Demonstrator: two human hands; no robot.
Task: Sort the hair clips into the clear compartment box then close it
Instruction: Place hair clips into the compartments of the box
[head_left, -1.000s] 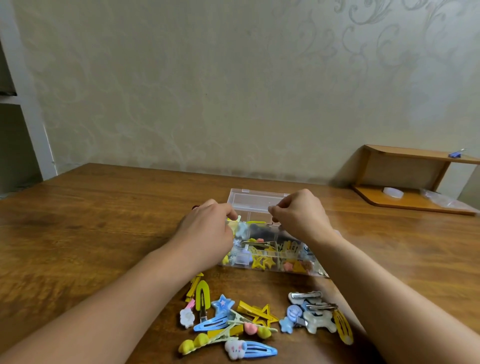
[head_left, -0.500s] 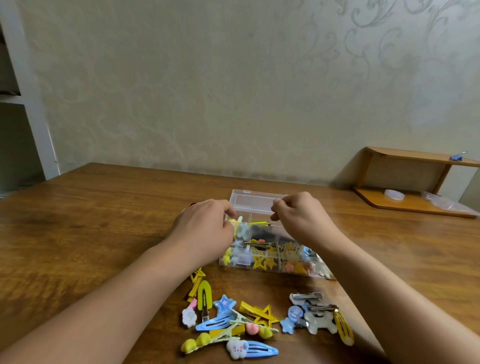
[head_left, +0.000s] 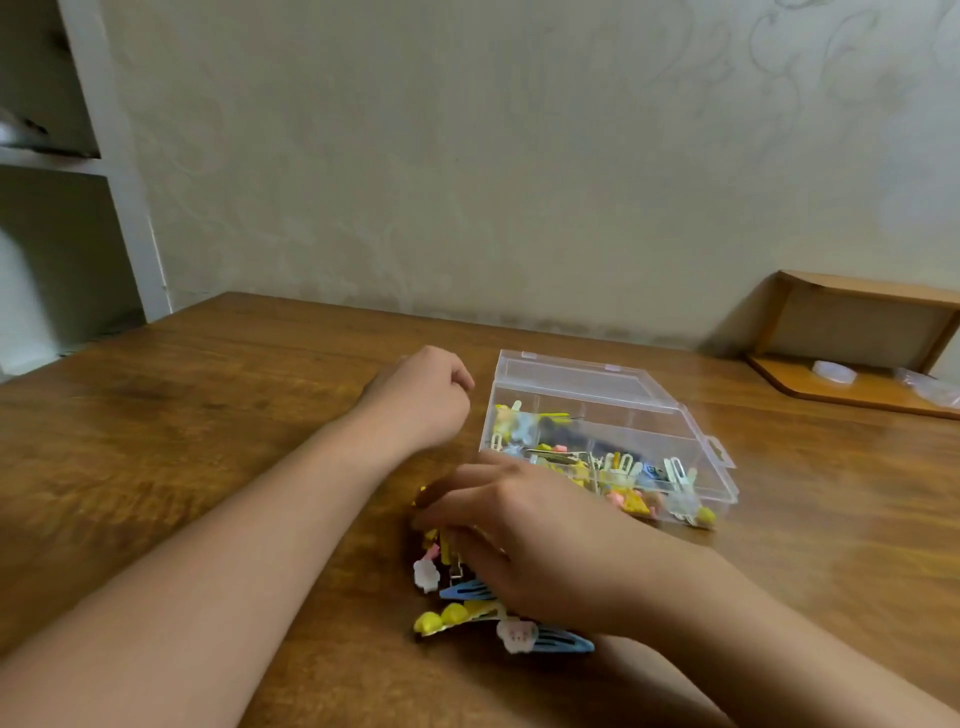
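Note:
The clear compartment box stands on the wooden table with its lid tipped back, open. Several coloured hair clips lie in its compartments. A loose pile of hair clips lies in front of the box, among them a blue clip with a white bunny. My right hand reaches leftward over this pile, its fingers stretched across the clips and hiding most of them. My left hand rests just left of the box, curled into a fist with nothing visible in it.
A small wooden shelf sits at the back right of the table with a white round item on it. White shelving stands at the far left. A patterned wall runs behind the table.
Both hands have left the box. My right hand dropped down and left onto the loose clip pile, and my left hand drew back to the left. The camera moved closer.

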